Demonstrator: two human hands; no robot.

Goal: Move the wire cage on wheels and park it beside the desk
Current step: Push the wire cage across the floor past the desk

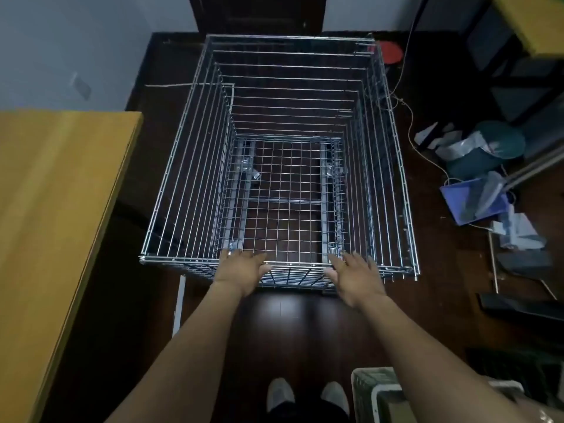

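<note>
Head view: a wire cage [283, 166] of silver metal is seen from above, standing on a dark wooden floor [305, 325] in the middle of the picture. The top of the cage is open, and its grid bottom is seen through it. The wheels cannot be made out clearly; only some metal fittings are seen under the grid bottom.

The near top rim of the cage is met by both hands. The left hand [241, 270] is laid on the rim with its fingers spread and pointing forward over the wire. The right hand [355, 277] is held at the same rim, a little to the right, also with the fingers spread and flat. Neither hand is closed around a wire; whether the palms press on the rim cannot be told for sure.

A desk [58, 227] with a yellow wooden top is seen at the left side. The cage stands near its right edge, with a strip of dark floor between them.

At the right, a heap of things is seen on the floor: a blue tray [474, 204], a dark green round container [497, 141], papers and a thin white cable [409, 96]. A white basket [378, 392] is seen at the lower right. Two light shoes [305, 395] are seen at the bottom.

No brand, label or writing can be read anywhere.
</note>
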